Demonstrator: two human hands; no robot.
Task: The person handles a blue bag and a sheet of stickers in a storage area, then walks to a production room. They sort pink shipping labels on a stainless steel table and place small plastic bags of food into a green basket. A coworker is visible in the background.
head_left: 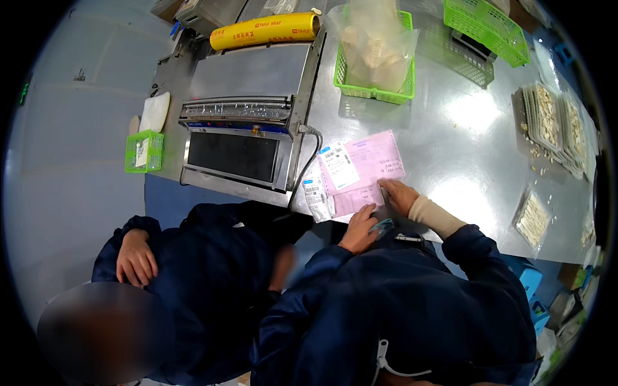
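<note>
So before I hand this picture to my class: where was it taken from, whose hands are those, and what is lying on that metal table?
The camera sits on a person's head and looks down through a fisheye lens, so straight edges bend. That person's left hand and right hand rest on a pink paper form with white labels on it; whether either hand grips anything cannot be told. The steel table also carries a film-wrapping machine with a yellow roll, green baskets and wrapped trays of pale food. A co-worker's hand shows at the left.
</note>
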